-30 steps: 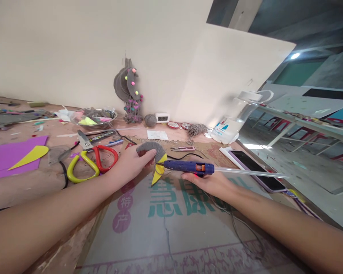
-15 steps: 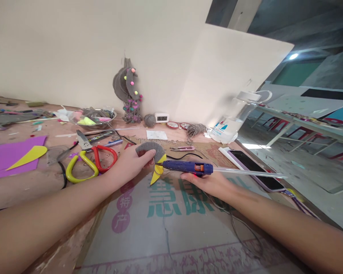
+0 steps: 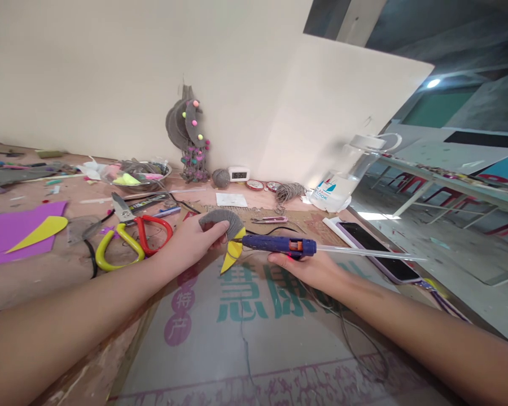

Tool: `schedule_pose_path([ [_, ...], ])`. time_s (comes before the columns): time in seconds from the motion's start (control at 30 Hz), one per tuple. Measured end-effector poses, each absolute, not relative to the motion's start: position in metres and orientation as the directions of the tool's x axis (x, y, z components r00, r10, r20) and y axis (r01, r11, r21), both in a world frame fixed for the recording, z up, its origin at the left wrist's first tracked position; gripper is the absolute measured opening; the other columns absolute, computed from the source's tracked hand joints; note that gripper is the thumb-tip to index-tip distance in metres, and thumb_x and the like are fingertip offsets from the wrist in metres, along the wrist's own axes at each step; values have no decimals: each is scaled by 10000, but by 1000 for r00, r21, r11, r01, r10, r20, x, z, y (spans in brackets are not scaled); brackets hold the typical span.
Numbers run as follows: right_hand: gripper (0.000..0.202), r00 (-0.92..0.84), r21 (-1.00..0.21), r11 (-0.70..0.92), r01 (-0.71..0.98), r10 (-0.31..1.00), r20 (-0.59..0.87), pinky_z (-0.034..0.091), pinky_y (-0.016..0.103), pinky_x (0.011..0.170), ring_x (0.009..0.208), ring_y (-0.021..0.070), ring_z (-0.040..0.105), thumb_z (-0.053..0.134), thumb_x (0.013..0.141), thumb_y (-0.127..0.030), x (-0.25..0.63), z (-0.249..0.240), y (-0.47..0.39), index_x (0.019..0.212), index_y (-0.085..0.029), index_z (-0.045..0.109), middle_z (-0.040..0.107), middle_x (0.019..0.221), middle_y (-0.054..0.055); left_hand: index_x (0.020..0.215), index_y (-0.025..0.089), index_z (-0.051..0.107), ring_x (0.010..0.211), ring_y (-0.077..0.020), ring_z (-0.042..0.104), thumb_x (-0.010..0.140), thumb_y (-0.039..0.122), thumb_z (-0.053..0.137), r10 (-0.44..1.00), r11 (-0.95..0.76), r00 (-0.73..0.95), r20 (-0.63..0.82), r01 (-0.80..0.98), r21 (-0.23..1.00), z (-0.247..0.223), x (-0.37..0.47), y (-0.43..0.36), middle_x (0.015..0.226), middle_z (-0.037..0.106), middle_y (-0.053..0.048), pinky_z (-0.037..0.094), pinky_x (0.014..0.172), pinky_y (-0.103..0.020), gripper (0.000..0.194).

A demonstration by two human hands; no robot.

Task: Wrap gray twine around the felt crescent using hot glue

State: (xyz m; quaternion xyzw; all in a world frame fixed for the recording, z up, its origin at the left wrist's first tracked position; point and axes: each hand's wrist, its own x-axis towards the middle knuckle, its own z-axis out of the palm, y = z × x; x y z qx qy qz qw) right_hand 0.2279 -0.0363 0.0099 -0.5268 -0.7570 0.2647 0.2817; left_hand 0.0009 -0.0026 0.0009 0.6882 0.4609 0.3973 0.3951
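A curved piece (image 3: 224,217), wrapped in grey yarn with a bare yellow pointed end, is pinched in my left hand (image 3: 198,238). My right hand (image 3: 307,269) grips a dark blue glue gun (image 3: 271,245), a long clear glue stick (image 3: 368,253) sticking out of its rear. The gun's nozzle is at the yellow part, just beyond the grey wrapping. Loose grey yarn trails below my right hand across the printed sheet (image 3: 203,349). The fingers under the gun are partly hidden.
Scissors with yellow and red handles (image 3: 121,248) lie left, beside purple sheets (image 3: 17,242). Behind are a bowl of scraps (image 3: 141,183), a small clock (image 3: 239,174), yarn (image 3: 290,193) and pink snips (image 3: 270,220). A bottle (image 3: 338,180) and phone (image 3: 376,251) are right.
The whole view has shifted very slightly. Both hands keep their holds, and the nozzle remains at the yellow part.
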Motion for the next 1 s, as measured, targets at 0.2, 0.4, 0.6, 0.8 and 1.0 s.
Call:
schedule_pose_path([
  [0.2,236,-240,-725,278,630,958,159,488,282,634,717,173,598,602,720,-400,226,12,-36,841,-199,566,639,778,17,571,185,514,516,-122,476,785,358,450,949,-264,255,184,327,907,-1,1,-1,534,525,27,350,523,-224,283],
  [0.4,244,-215,-731,272,625,961,173,491,268,591,660,159,603,602,713,-427,228,11,-36,784,-202,539,631,716,2,586,184,516,517,-130,486,772,396,464,956,-246,234,175,323,914,-4,0,1,543,539,19,356,522,-231,286],
  [0.6,222,-207,-735,278,618,960,189,494,273,595,671,162,605,594,721,-415,228,12,-35,795,-213,544,641,725,1,610,184,519,509,-127,477,775,411,461,955,-243,243,172,303,921,-6,0,3,551,530,22,341,496,-227,286],
  [0.8,236,-211,-691,304,656,953,219,504,306,661,740,186,616,581,741,-435,232,8,-33,829,-216,580,661,792,18,624,185,515,519,-124,479,788,397,454,952,-250,252,174,313,916,-7,-1,3,560,524,26,336,491,-220,275],
  [1.0,290,-163,-680,265,683,964,211,504,350,766,843,210,624,583,741,-443,233,8,-32,922,-219,609,673,917,32,605,184,497,523,-120,477,788,380,461,948,-275,245,204,305,912,-6,-1,2,553,513,31,351,521,-224,271],
])
